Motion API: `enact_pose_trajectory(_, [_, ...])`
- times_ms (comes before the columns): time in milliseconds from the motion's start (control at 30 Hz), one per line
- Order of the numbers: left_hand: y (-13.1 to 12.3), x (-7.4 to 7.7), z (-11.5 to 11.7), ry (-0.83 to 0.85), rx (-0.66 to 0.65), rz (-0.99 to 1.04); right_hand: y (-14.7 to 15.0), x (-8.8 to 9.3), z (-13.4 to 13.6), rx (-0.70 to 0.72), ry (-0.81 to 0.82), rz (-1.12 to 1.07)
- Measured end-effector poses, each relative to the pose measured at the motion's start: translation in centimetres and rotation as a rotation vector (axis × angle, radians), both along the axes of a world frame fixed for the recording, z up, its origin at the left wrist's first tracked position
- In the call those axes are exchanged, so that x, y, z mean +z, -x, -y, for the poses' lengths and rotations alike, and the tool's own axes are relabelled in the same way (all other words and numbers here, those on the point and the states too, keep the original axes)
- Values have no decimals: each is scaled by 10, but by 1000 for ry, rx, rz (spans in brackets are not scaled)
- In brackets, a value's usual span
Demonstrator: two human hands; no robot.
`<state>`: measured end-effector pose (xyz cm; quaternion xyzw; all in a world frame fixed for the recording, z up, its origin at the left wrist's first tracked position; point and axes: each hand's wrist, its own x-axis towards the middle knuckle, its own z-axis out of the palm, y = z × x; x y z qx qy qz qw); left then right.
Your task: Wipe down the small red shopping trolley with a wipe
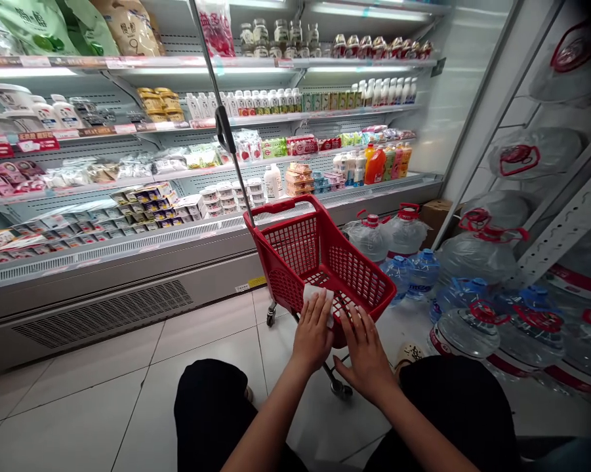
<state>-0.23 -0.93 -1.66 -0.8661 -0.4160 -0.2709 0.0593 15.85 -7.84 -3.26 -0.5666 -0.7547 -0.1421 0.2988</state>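
Pressing a white cloth against the near end of a red cart under the left hand's straight, closely set fingers, hiding the thumb, so leaving any pinch impossible to tell; spreading the right hand alongside, seemingly holding nothing; apparently wiping the cart, probably calling next for steady pressure across the plastic; facing a chilled display case beyond, flanking water bottles on the right.

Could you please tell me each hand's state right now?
Left hand: open, flat over a white wipe on the cart.
Right hand: open, at the cart's rim.
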Motion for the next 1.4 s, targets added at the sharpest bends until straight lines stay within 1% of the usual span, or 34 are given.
enact_pose_trajectory(100, [4,-6,9,-17,-6,-10,7,4,2,28,25,24])
enact_pose_trajectory(167, [12,-6,12,-26,-27,-38,-1,5,0,99,29,78])
enact_pose_trajectory(233, [23,-3,12,-31,-39,-66,-15,4,-6,140,21,121])
enact_pose_trajectory(300, [31,1,8,-28,-37,-73,-30,2,-12,105,0,117])
enact_pose_trajectory(367, [32,3,5,-21,0,-40,-38,0,-18,50,-17,91])
enact_pose_trajectory(433, [26,0,6,-14,60,12,-36,-3,-20,36,-25,71])
enact_pose_trajectory(500, [17,-7,10,-12,108,39,-27,-5,-20,28,-28,51])
enact_pose_trajectory(567, [10,-14,18,-18,111,20,-16,-6,-18,10,-23,35])
enact_pose_trajectory(633, [9,-17,25,-35,90,-26,-9,-6,-16,-2,-14,32])
enact_pose_trajectory(733, [23,-13,27,-80,53,-103,-12,-3,-13,7,-7,61])
enact_pose_trajectory(833, [43,-2,20,-106,24,-156,-29,-1,-14,56,8,132])
enact_pose_trajectory(933, [51,2,13,-92,49,-116,-46,-1,-16,34,17,146])
enact_pose_trajectory(1000, [44,-1,13,-73,90,-46,-49,-3,-17,4,19,124])
enact_pose_trajectory(1067, [30,-7,18,-56,115,6,-47,-5,-17,-4,26,97])
enact_pose_trajectory(1133, [13,-12,24,-40,96,11,-43,-6,-16,-16,36,76])
enact_pose_trajectory(1200, [-2,-15,29,-28,46,-12,-41,-7,-15,-20,37,69])
enact_pose_trajectory(1300, [-16,-13,31,-12,-10,-38,-44,-8,-15,-5,28,76])
enact_pose_trajectory(1400, [-21,-7,27,13,-38,-51,-47,-11,-15,4,27,69])
